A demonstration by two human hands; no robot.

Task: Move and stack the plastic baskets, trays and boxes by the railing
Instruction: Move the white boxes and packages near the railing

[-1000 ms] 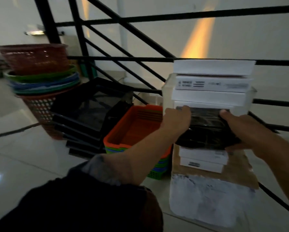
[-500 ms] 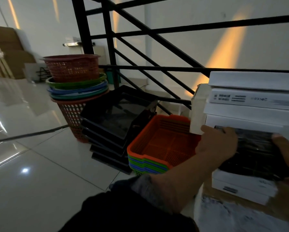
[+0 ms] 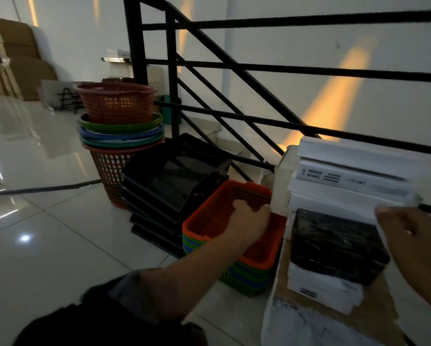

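Observation:
A black wrapped box lies on low white boxes, in front of a taller stack of white boxes by the railing. Neither hand touches it. My left hand hovers over the orange rectangular basket, fingers loosely curled and holding nothing, just left of the white stack. That basket tops a nest of green and blue baskets. My right hand is blurred, just right of the black box, with relaxed fingers. Left of the baskets lean stacked black trays.
Round mesh baskets are stacked at the left by the black stair railing. The boxes sit on brown cardboard with white wrapping. Glossy tile floor spreads to the left; cartons stand far back.
Both hands have let go of the black box. My left hand moved left over the orange basket, my right drew back to the right. The view swung left.

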